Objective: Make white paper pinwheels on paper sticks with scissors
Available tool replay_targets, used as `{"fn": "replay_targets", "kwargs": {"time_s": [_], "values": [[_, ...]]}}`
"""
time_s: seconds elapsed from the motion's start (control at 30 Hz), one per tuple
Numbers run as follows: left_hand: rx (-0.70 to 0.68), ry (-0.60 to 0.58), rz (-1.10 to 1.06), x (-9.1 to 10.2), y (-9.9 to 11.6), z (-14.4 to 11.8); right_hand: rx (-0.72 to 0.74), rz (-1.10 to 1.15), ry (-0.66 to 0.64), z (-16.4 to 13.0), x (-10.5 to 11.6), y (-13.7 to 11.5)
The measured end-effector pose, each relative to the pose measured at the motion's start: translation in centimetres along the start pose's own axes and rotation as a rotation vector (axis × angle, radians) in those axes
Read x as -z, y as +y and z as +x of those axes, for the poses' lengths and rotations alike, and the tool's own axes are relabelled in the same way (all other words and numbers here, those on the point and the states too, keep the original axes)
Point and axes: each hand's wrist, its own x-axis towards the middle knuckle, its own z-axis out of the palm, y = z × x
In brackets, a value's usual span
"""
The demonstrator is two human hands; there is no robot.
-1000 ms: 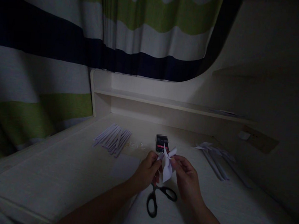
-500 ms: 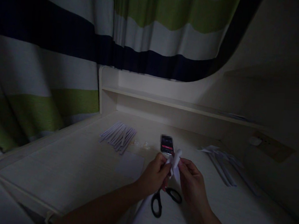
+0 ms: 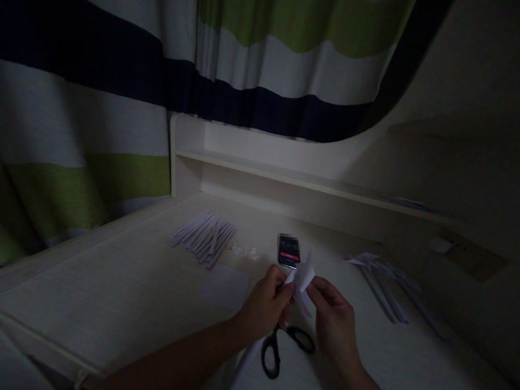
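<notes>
Over the table, my left hand (image 3: 262, 301) is closed around a rolled paper tube (image 3: 244, 366), whose long end runs down under my wrist toward the lower edge of the view. White paper flaps (image 3: 305, 276) spread out from the tube's upper end. Thumb and fingers of my right hand (image 3: 335, 315) pinch one of these flaps at its right side. Scissors (image 3: 272, 355) with black handles lie open below my hands, their blades hidden. A phone (image 3: 288, 252) with a lit screen lies just beyond my fingers.
Several thin paper rolls (image 3: 204, 237) lie in a pile at the left, with small whitish bits (image 3: 252, 252) beside them. Nearer is a flat paper sheet (image 3: 225, 286). Flared paper tubes (image 3: 383, 291) lie at the right. A shelf (image 3: 280, 174) runs along the back under a striped curtain (image 3: 290, 58).
The paper flaps at the tube's end have opened wider, with one now pointing up. My right hand has shifted slightly, still pinching the paper. My left hand keeps its hold.
</notes>
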Motion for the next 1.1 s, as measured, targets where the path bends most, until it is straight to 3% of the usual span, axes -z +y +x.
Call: {"fn": "replay_targets", "kwargs": {"time_s": [0.53, 0.87, 1.1], "values": [[-0.041, 0.005, 0.027, 0.1, 0.0, -0.1, 0.084, -0.136, 0.0, -0.1, 0.1, -0.2], [0.02, 0.055, -0.068, 0.6, 1.0, 0.3, 0.756, -0.802, -0.012, -0.9, 0.3, -1.0], [0.077, 0.066, -0.275, 0.9, 3.2, 0.2, 1.031, -0.96, -0.05, -0.6, 0.6, -1.7]]}}
